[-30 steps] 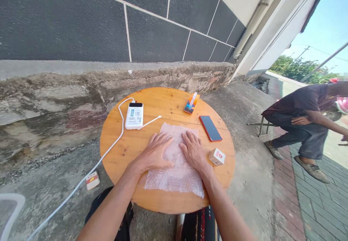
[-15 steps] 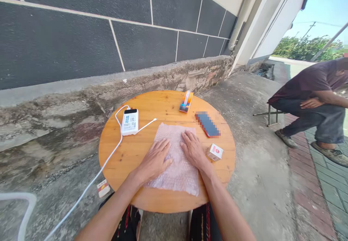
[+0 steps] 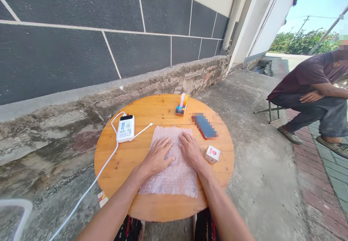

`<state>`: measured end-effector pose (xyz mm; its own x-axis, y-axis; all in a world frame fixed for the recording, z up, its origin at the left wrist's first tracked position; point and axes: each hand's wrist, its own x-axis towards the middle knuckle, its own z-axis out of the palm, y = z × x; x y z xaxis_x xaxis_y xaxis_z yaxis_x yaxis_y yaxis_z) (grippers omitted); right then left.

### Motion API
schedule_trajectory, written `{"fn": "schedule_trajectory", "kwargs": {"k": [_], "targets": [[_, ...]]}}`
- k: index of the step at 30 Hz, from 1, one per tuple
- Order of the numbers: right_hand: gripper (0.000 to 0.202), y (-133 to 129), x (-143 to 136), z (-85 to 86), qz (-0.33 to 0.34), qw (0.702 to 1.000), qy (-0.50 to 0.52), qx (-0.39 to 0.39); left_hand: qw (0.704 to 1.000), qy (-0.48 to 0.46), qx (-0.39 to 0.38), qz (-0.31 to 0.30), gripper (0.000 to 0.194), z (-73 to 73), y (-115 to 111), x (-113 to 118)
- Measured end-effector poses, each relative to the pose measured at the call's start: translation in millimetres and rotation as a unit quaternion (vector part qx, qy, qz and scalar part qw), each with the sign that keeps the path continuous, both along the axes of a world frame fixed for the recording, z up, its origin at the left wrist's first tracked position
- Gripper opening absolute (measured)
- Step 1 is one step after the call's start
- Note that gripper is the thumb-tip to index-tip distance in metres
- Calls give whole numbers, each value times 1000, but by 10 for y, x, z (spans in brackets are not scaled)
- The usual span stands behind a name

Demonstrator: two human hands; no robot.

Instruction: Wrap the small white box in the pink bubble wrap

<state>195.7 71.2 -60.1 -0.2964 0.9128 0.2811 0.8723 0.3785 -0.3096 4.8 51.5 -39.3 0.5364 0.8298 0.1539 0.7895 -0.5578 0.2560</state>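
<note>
A sheet of pinkish, see-through bubble wrap [image 3: 174, 179] lies spread on the round wooden table [image 3: 163, 210]. On its left part rests my left hand [image 3: 159, 155], palm down with the fingers stretched out. My right hand [image 3: 191, 152] lies flat on the sheet's right side, fingers extended, a short gap from the left one. Close to my right wrist stands a small white box [image 3: 212, 154] with a red mark. A phone [image 3: 205, 126], partly blurred out, lies beyond it.
At the table's far side is an orange and blue tape dispenser [image 3: 182, 104]. A white power bank [image 3: 126, 129] with a white cable [image 3: 89, 188] sits on the left. A person [image 3: 312, 88] sits on a low stool [image 3: 272, 111] at the right. Behind the table runs a dark tiled wall [image 3: 67, 59].
The view has shifted slightly, so the table sits a little lower and further left. My hands stay flat on the bubble wrap, the fingers nearly unchanged.
</note>
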Motion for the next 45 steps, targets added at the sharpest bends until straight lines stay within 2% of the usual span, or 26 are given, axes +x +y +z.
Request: {"fn": "schedule_trajectory", "kwargs": {"k": [3, 8, 10, 19, 24, 27, 30, 34, 38, 41, 45], "targets": [[40, -34, 8, 31, -5, 1000, 3, 10, 1000, -3, 7, 13, 58, -50, -19, -22], [46, -157, -29, 37, 65, 998, 3, 21, 1000, -2, 4, 28, 62, -60, -37, -11], [46, -173, -38, 21, 69, 997, -14, 10, 1000, -3, 5, 28, 63, -58, -30, -13], [41, -100, 35, -26, -45, 998, -46, 12, 999, -4, 3, 36, 65, -45, -31, -63], [41, -110, -1, -2, -38, 998, -30, 42, 999, 4, 10, 32, 64, -50, -29, -62], [43, -203, -89, 61, 25, 997, -27, 61, 998, 16, 43, 32, 60, -128, -24, -84], [42, -248, -190, 91, 82, 994, -45, 59, 997, 15, 78, 21, 61, -268, 50, -139], [36, -233, -204, 67, 45, 996, -53, 50, 996, 3, 84, 11, 60, -375, 140, -190], [40, -204, -116, 4, -15, 998, -45, 30, 998, -20, 58, 16, 57, -264, 83, -164], [42, -150, -81, -45, -15, 999, -40, 24, 997, -31, 60, 42, 46, -145, 59, -108], [43, -122, -87, -59, -5, 999, -33, 17, 997, -31, 71, 21, 42, -91, 64, -54]]}}
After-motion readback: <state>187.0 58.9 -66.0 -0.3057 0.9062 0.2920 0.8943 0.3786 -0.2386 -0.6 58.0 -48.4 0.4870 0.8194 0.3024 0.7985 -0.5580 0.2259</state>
